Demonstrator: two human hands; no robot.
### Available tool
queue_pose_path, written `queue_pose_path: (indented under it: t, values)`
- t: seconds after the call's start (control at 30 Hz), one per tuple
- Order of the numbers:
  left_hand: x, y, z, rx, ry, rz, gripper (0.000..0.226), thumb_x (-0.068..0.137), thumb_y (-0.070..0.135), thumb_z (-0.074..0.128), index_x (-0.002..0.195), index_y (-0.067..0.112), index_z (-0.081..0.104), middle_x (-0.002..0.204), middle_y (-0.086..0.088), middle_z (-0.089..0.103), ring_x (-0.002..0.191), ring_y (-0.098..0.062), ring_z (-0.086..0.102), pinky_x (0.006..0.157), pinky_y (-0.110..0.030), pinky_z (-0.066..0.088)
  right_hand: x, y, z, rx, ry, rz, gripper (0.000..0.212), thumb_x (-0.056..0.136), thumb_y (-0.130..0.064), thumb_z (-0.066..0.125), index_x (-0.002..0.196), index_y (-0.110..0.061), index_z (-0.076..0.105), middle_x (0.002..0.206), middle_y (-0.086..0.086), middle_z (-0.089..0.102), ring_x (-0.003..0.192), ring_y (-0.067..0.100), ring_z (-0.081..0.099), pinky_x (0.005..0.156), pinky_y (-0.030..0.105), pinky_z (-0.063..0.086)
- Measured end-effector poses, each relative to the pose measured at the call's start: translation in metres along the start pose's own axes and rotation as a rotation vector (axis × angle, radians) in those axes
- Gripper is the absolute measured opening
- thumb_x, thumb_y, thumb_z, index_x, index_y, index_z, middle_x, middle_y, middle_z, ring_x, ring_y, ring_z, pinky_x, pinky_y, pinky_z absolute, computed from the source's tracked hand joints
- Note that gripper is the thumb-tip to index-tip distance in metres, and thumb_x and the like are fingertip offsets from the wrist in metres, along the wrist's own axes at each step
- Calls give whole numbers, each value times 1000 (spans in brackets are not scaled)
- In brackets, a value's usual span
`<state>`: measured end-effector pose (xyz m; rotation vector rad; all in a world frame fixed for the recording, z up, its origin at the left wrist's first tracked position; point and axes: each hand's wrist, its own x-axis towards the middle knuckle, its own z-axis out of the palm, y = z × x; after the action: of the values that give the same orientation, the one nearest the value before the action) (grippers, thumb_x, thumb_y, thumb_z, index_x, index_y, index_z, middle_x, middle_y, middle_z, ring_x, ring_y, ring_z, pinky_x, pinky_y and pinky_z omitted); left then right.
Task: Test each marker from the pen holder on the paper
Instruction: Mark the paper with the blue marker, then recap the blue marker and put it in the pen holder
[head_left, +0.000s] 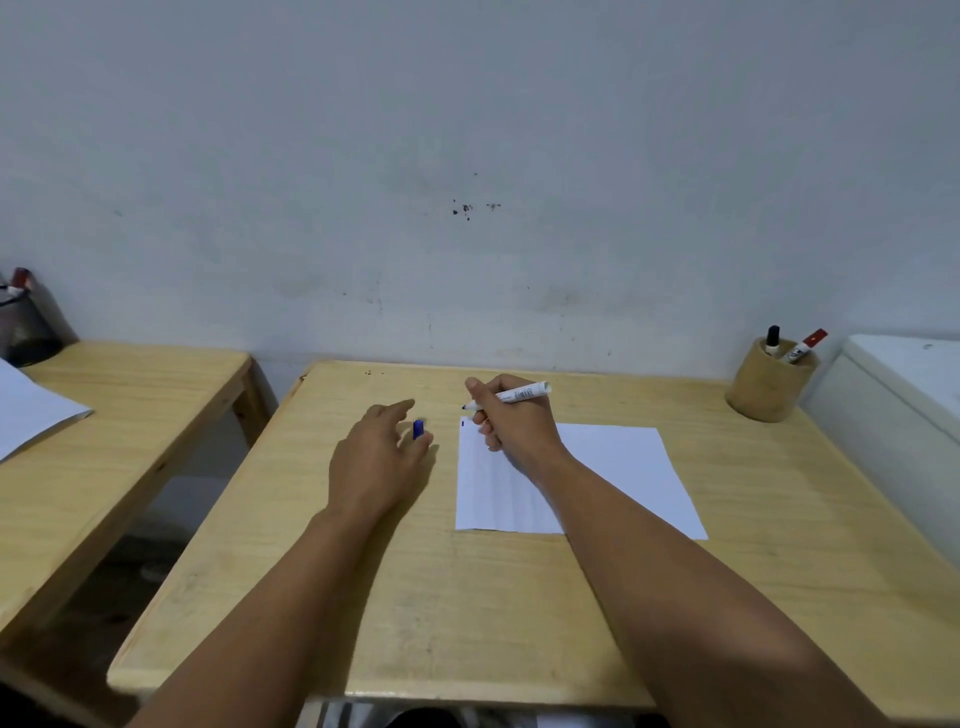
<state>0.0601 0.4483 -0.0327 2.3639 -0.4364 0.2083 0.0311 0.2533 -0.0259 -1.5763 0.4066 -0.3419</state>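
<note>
Right grip fisted, left grip half-curled

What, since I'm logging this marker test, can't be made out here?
Head view:
- marker label: too small to read.
- Whether the left hand grips the cap: the hand partly hides it.
- holder contents below the rim: its wall hides them.
- mesh cup: cut off by the left edge.

Plain study room: wooden desks, pen holder.

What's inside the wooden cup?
Two markers stick out of the cup: a black-capped marker and a red-capped marker. The cup's wall hides their lower ends and anything beneath.
</note>
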Motion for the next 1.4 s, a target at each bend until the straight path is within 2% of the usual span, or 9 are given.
queue_pose_path:
  t: [0.1,0.23,0.33,0.4,0.53,0.7,0.8,0.97,1.4]
  values:
    - [6,4,5,53,-21,-13,31,96,37,64,125,30,71,115,12,74,103,-14,67,78,-33,53,-8,-19,-10,-48,52,-93,40,82,-57,85,72,-24,65,61,-4,64,48,11,53,43,23,40]
    - [9,12,1,-32,-44,-88,21,95,25,65,111,26,77,108,8,77,103,-18,68,79,-31,51,-25,-40,-36,-34,-28,-159,9,94,-19,83,92,-20,75,73,4,77,58,14,70,53,26,54]
    - [11,31,-12,-232,-82,-174,17,93,16,66,102,19,79,93,8,78,97,-16,69,71,-26,46,-43,-53,-54,44,-142,-93,26,107,1,62,124,-15,73,103,12,80,75,21,80,67,32,65]
    - [10,48,-24,-360,-92,-210,15,93,12,66,98,16,79,87,5,78,91,-17,70,67,-26,47,-55,-61,-63,135,-153,-17,35,111,4,50,132,-12,73,111,14,79,80,24,82,72,35,68]
    - [2,85,-45,-532,-90,-205,14,95,9,66,104,7,77,93,-7,77,82,-19,69,67,-27,48,-80,-72,-77,296,-140,62,36,108,2,49,119,-12,81,106,14,78,75,27,79,73,41,69]
    - [-12,125,-60,-715,-90,-246,10,95,7,65,97,8,75,93,-10,76,85,-21,74,83,-38,57,-105,-72,-86,-87,-124,-129,10,107,-10,63,110,-19,67,101,9,72,60,13,64,55,27,56]
    - [-18,144,-64,-775,-102,-244,10,96,8,65,95,8,75,98,-14,78,93,-23,77,91,-42,59,-113,-73,-92,-227,-134,-197,23,103,-13,72,124,-20,66,95,3,71,59,9,67,54,23,53]
    - [-27,169,-65,-760,-133,-195,11,95,9,67,89,11,75,100,-15,79,91,-21,77,91,-43,58,-121,-82,-98,-252,-100,-235,23,102,-12,73,125,-16,72,93,-2,68,58,9,68,55,21,51]
    - [-30,212,-34,-723,-172,-114,14,95,9,67,104,3,76,100,-16,78,90,-20,77,87,-43,60,-110,-87,-129,-199,27,-296,12,102,-14,75,114,-16,75,92,1,67,55,9,67,57,20,50]
